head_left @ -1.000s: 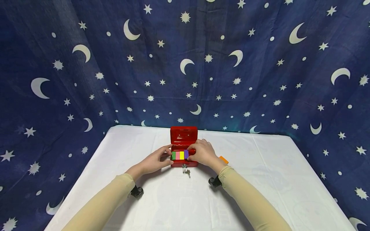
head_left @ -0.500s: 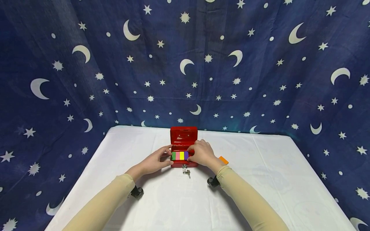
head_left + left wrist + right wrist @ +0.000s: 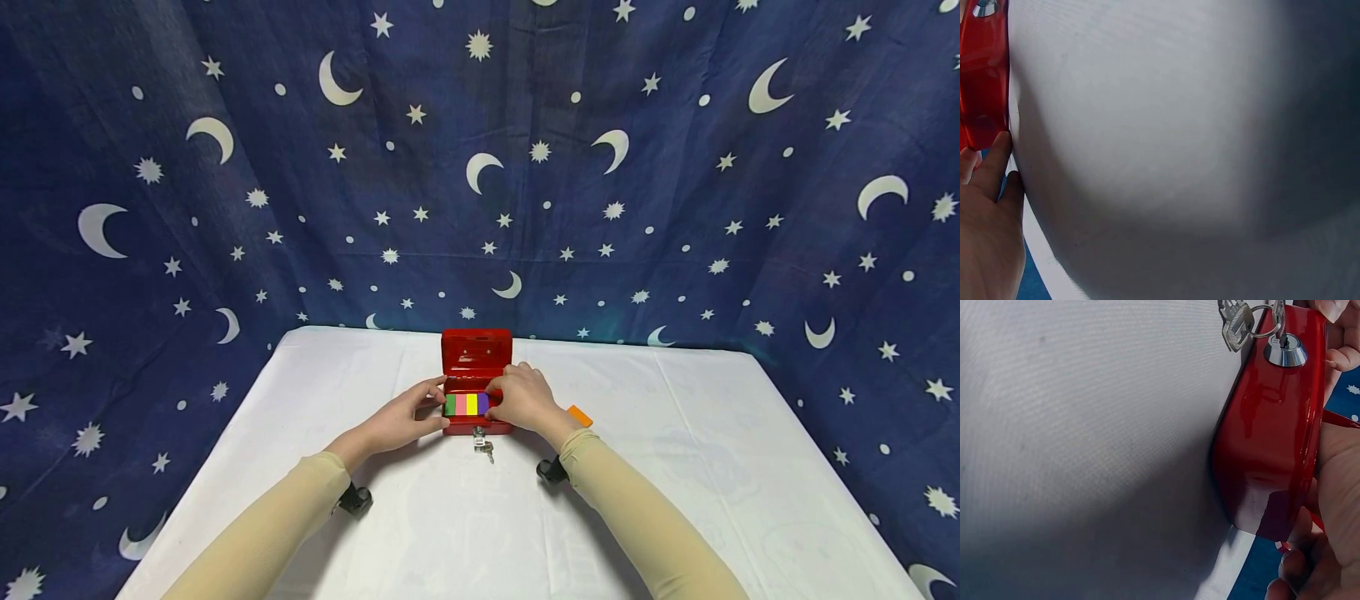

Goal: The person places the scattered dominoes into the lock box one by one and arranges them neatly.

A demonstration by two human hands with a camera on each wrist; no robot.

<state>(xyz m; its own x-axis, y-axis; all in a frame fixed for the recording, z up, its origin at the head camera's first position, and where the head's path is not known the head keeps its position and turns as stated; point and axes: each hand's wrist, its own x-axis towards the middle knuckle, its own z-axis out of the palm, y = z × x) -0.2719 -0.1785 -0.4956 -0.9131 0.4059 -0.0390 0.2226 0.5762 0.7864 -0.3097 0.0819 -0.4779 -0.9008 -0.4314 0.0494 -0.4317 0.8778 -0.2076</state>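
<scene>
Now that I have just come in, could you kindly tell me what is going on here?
Someone is working at an open red box on a white table. The left hand holds the left end of the box; the right hand appears to pinch the purple block. It sits inside, in a row beside the yellow block, pink block and green block. Keys are at the lock, and an orange block lies on the table.

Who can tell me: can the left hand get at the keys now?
Probably yes: the keys are at the lock on the front of the red box, and in the head view nothing stands between them and the left hand at the box's left end.
</scene>
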